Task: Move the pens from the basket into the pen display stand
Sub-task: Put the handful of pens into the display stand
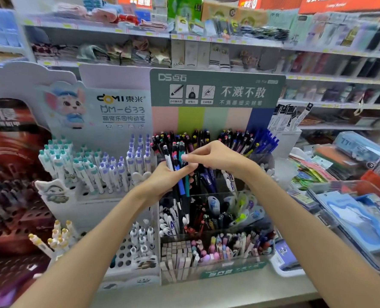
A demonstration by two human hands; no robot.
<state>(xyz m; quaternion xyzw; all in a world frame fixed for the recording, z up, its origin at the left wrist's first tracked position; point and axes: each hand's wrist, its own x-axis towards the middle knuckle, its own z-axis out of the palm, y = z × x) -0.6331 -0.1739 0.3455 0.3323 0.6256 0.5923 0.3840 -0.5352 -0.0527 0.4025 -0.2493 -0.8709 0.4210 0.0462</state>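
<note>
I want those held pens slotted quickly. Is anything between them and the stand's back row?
Nothing separate blocks them. The left hand grips the pens, the right hand pinches one, and the back row already looks crowded.

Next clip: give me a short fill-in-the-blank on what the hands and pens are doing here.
1. The bunch of pens is gripped in the ____ hand.
2. The right hand pinches one pen near its ____ end.
3. The held pens point their tips ____.

Missing words: left; upper; downward
</note>
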